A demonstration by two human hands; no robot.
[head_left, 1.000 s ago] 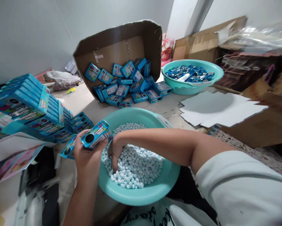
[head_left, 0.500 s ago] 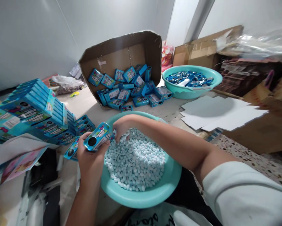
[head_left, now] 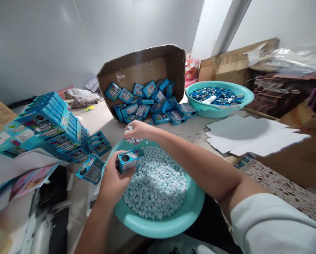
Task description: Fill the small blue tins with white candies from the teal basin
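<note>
Blue box [head_left: 128,163]: just left of centre, over the basin [head_left: 160,231]
Left hand [head_left: 117,180]: fingers curled around the box
Right hand [head_left: 140,130]: fingers cupped, gripping pale candies [head_left: 132,140]
Basin: lower centre, holding loose candies [head_left: 158,187]
Carton [head_left: 135,70]: upper centre, other boxes [head_left: 149,89] inside

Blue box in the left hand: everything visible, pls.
The blue box is small, glossy and rectangular, with a dark round mark on one printed face and a pale panel below; its far end is blurred. The left hand grips it, tilted, over the left part of the near basin. Contents don't show.
</note>
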